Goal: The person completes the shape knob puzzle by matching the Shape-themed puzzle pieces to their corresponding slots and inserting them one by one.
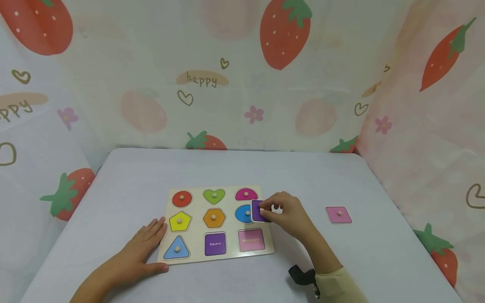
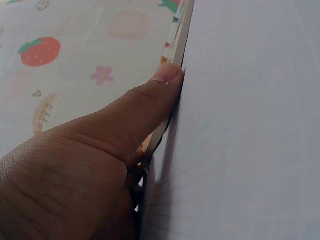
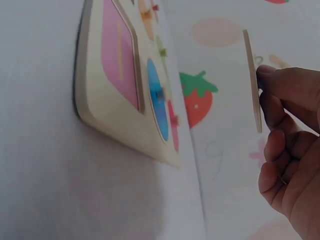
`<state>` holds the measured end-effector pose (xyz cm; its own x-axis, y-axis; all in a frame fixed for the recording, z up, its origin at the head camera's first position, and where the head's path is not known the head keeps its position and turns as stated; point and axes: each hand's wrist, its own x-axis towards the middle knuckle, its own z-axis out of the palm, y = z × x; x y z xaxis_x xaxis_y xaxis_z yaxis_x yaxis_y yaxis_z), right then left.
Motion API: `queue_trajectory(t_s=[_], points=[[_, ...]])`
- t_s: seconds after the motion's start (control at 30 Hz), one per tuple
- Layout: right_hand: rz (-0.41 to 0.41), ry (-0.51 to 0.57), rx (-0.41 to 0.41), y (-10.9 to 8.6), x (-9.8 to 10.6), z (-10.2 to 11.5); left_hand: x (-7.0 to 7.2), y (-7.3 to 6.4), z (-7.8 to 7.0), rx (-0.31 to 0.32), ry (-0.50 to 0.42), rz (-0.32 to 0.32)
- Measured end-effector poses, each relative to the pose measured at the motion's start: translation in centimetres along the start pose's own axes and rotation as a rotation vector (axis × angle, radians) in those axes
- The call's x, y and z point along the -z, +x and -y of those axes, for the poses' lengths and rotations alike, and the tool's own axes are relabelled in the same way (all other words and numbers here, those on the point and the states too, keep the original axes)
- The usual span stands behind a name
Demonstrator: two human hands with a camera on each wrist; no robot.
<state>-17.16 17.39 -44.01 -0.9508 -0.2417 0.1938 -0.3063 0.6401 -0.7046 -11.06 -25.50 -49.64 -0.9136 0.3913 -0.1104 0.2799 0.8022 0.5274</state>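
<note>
My right hand pinches the knob of a purple square puzzle piece above the right side of a wooden shape puzzle board. In the right wrist view the piece appears edge-on, raised off the board. My left hand rests at the board's left edge with its fingers extended. Its thumb touches the board's edge. The purple square recess and the pink rectangle recess in the front row hold no pieces. The lifted piece partly covers the blue oval piece.
A pink rectangle piece with a knob lies on the white table to the right of the board. Several other knobbed pieces, such as the blue triangle, sit in the board. Strawberry-printed cloth surrounds the table.
</note>
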Motion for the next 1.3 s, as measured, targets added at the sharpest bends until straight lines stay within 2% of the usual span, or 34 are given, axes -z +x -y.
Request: queue_trajectory(t_s=[0.23,0.43,0.67,0.9,1.3], points=[[0.075,0.05,0.014,-0.2,-2.1,1.1,-0.3,-0.1,0.4,-0.061,0.044,-0.028],[0.149,0.04,0.037,0.3,-3.9,2.0,-0.2,-0.1,0.3,-0.05,0.028,-0.017],[0.215,0.049,0.101,1.0,-6.0,3.1,-0.1,0.0,0.2,-0.049,0.02,-0.017],[0.265,0.005,0.148,1.4,-7.9,4.4,0.0,-0.1,0.1,-0.03,0.014,-0.008],[0.286,-0.003,0.064,1.3,-10.0,5.2,-0.2,0.0,0.3,-0.021,0.024,-0.009]])
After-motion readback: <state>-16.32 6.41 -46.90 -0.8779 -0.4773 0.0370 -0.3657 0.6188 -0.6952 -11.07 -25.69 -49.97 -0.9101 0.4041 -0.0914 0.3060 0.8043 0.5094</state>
